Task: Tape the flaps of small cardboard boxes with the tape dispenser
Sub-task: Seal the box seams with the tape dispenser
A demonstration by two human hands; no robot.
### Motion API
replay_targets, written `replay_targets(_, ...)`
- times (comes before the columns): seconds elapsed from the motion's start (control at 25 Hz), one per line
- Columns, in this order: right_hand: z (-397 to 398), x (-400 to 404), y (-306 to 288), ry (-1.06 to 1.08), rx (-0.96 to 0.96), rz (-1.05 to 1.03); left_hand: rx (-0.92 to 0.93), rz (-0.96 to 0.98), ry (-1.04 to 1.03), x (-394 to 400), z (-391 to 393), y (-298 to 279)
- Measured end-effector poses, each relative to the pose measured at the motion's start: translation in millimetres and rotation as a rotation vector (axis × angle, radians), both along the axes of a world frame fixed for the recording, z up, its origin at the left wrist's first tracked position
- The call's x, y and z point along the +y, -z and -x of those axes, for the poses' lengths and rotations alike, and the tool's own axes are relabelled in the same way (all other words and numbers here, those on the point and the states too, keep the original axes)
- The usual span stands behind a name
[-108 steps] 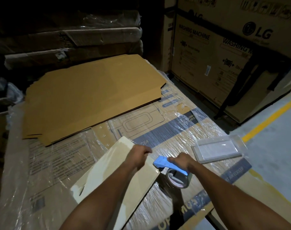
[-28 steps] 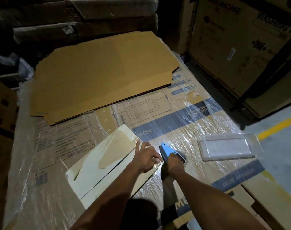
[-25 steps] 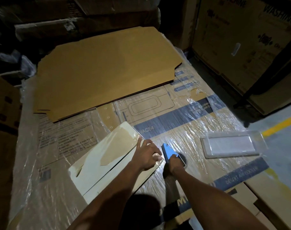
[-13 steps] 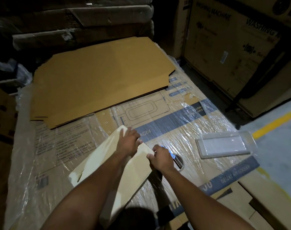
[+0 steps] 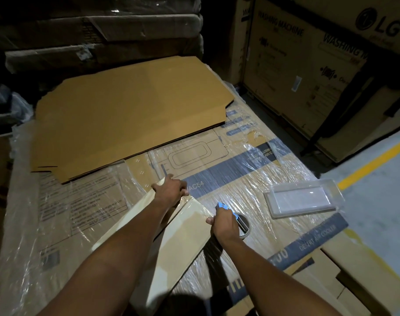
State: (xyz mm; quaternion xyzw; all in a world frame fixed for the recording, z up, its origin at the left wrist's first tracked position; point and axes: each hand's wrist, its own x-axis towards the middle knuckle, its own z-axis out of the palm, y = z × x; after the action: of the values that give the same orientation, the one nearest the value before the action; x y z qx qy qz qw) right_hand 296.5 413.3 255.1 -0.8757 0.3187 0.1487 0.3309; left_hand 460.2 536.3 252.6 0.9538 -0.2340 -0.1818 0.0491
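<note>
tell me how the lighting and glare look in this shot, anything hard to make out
Head view: dim overall, the stacked cartons at the top nearly lost in shadow; stretch wrap throws white glare streaks; the arms cast a dark shadow at the bottom edge; wide-angle bending at the borders; the right hand hides most of the tape dispenser.

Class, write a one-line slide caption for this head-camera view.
Left hand steadies a small cardboard box; right hand grips the blue tape dispenser.

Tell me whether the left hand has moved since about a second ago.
Yes. The left hand has slid from the small box's right edge up to its far corner, toward the flat cardboard stack.
</note>
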Motion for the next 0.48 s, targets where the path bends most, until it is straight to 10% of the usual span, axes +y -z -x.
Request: replay_targets(0.48,-1,14,7,0.154,0.053,-0.187,0.119,0.198,-0.126,30,-19,5)
